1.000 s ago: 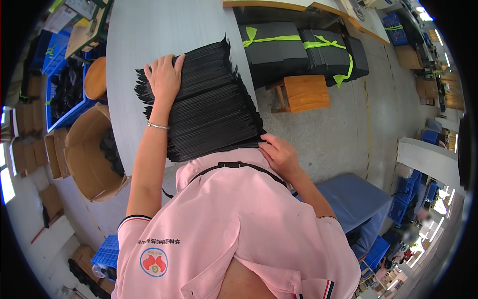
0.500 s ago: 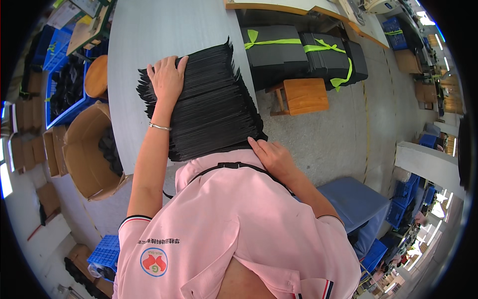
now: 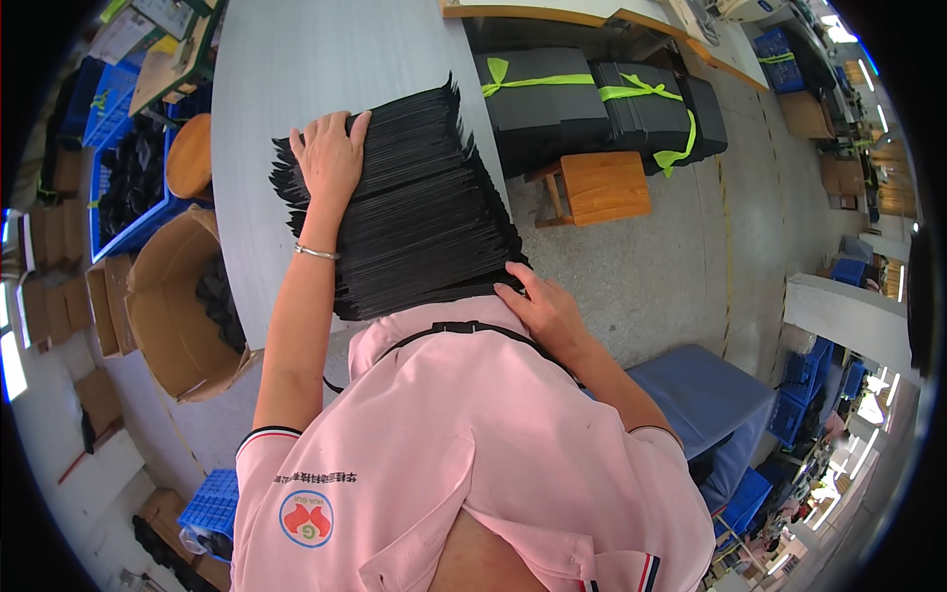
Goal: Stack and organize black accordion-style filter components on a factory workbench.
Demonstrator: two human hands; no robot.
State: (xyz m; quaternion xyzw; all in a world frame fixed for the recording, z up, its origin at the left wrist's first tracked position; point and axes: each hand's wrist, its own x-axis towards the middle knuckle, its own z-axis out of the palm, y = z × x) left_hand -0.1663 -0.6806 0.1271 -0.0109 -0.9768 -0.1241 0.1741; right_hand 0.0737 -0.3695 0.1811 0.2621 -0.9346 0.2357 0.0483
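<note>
a thick stack of black sheets point(image 3: 409, 212) lies on the grey counter point(image 3: 296, 69), reaching its near edge by the person's body. the left hand point(image 3: 330, 158) rests flat and open on top at the far left corner, gripping nothing. the right hand point(image 3: 547, 311) presses open against the near right corner, though its fingertips are probably partly hidden. squaring the stack well likely means pushing evenly from both corners so sheets don't fan out.
</note>
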